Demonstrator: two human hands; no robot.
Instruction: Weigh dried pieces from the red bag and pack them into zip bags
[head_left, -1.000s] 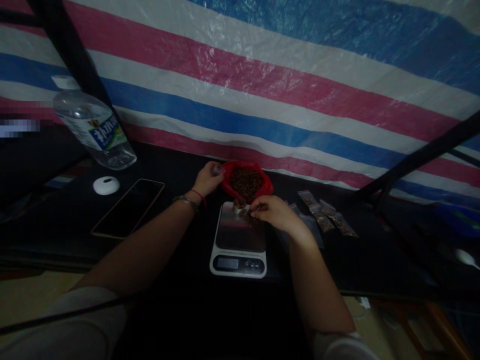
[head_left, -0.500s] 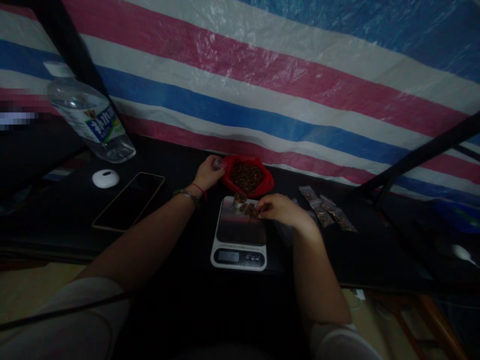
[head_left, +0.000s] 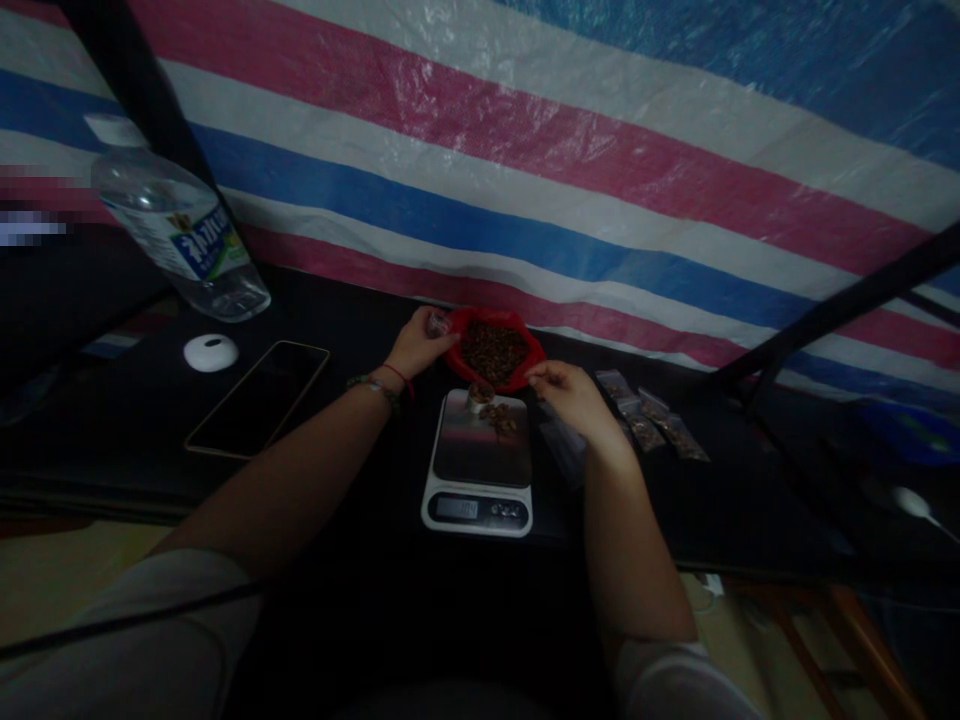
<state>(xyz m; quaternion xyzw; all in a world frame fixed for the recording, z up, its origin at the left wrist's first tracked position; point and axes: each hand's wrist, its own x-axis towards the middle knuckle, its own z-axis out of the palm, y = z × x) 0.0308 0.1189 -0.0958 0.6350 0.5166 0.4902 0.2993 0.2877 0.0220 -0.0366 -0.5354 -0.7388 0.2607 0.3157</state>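
Observation:
A red plastic bag [head_left: 529, 372], rolled open, holds many small brown dried pieces [head_left: 493, 350]. At its left rim my left hand [head_left: 415, 343] is closed around a small clear plastic item [head_left: 437, 323]. My right hand [head_left: 568, 392] is by the bag's right rim, thumb and fingers pinched; what they hold, if anything, is too small to tell. Below the bag lies a white kitchen scale [head_left: 480, 450] with a lit display. On its plate stand a small round cup [head_left: 480, 396] of brown pieces and, beside it, a loose heap [head_left: 500, 418].
Several filled zip bags [head_left: 651, 420] lie to the right, and clear empty-looking bags [head_left: 562, 445] lie under my right wrist. On the left are a phone [head_left: 259, 398], a white rounded gadget [head_left: 211, 352] and a water bottle [head_left: 184, 225]. Striped sheeting [head_left: 480, 200] hangs behind the table.
My right hand has moved from the heap on the scale up and right to the red bag's rim. The heap now lies uncovered. My left hand has stayed at the bag's left side.

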